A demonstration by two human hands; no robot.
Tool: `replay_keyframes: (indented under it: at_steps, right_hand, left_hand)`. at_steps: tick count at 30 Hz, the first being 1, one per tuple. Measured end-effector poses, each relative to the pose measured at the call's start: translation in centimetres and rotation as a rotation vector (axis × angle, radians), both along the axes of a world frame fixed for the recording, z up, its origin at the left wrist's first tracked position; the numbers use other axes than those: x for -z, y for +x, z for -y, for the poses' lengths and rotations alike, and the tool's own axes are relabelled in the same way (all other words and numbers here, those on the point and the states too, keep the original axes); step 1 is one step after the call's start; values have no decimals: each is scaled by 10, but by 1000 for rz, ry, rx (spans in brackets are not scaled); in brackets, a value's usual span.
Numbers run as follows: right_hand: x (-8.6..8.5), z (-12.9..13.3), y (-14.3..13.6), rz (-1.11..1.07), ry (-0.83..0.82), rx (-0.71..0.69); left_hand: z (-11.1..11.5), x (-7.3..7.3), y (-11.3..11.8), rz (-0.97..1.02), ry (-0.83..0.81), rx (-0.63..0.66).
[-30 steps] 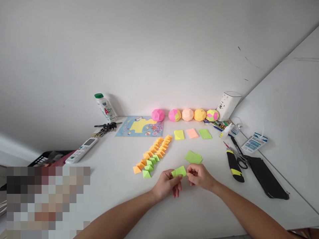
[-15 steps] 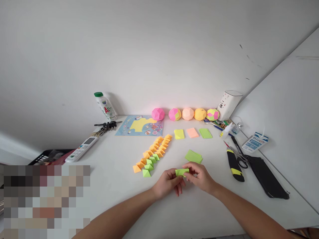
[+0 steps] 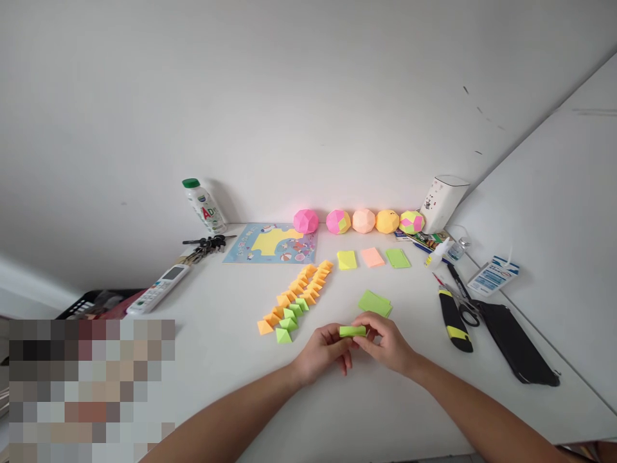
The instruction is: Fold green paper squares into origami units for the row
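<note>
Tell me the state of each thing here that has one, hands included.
Green slip, folded narrow
Left hand, closed on the slip
Right hand, closed on the slip
Green sheets, flat, overlapping
Orange pieces, folded
Green pieces, folded
Paper balls, assembled
Bottle, upright, capped
Remote, lying flat
Scissors, open or shut unclear

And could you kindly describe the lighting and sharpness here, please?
Head view: soft light, with a faint shadow on the wall right of the bottle; coarse blocks hide the lower-left corner; the green paper shows no obvious blur.
</note>
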State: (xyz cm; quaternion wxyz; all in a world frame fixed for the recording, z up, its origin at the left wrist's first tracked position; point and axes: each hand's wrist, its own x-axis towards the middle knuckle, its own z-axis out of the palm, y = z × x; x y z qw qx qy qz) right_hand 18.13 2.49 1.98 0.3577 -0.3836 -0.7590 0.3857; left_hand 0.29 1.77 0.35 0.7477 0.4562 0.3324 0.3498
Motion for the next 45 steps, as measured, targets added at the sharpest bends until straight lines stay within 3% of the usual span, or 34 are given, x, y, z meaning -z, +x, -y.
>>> replay_keyframes:
  at_steps: [8, 19, 24, 34, 40, 45]
  right_hand:
    - [9, 0, 2, 53, 107, -24]
    - [17, -1, 5, 199, 235, -92]
    - [12, 0, 6, 178, 325, -134]
    - [-1, -1, 2, -7, 99, -182]
    - [-4, -1, -1, -72, -55, -52]
    - [-2, -1, -2, -82, -70, 48]
  left_hand:
    - [1, 3, -5, 57, 36, 64]
    - [1, 5, 0, 19, 4, -17]
    - [1, 6, 1, 50, -18, -72]
    - [4, 3, 5, 12, -11, -120]
    - [6, 5, 6, -6, 18, -129]
    - [7, 1, 3, 43, 5, -111]
